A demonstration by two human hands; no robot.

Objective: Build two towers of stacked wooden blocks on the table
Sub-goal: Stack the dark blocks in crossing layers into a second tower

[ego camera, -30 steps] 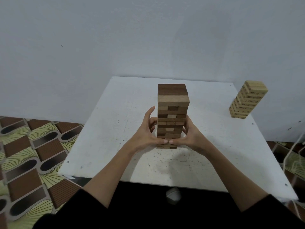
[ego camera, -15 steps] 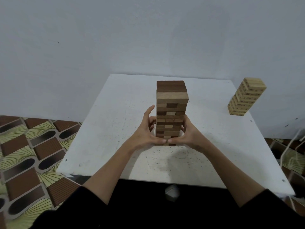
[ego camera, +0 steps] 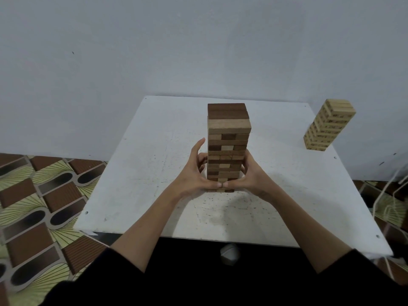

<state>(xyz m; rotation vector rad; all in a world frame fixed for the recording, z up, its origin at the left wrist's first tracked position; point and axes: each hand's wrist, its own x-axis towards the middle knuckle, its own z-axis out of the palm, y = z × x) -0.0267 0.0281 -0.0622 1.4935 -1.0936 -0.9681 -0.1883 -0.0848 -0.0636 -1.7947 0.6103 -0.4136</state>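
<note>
On your far left the patterned floor [ego camera: 37, 195] runs beside the white tabletop [ego camera: 143, 173]. Your left hand [ego camera: 194, 175] cups the left side of the dark-and-light block tower [ego camera: 228, 146] low down, fingers wrapped against its lower layers, thumb laid across the front near the base. The tower stands upright in the middle of the tabletop, with two dark layers on top. Your right hand [ego camera: 251, 175] grasps the opposite side at the same height, and its thumb tip meets the left thumb tip in front of the tower. Well apart, at the far right corner of the tabletop, stands the pale block tower [ego camera: 329, 125], untouched. Black sleeves [ego camera: 110, 272] cover your forearms near the bottom edge.
</note>
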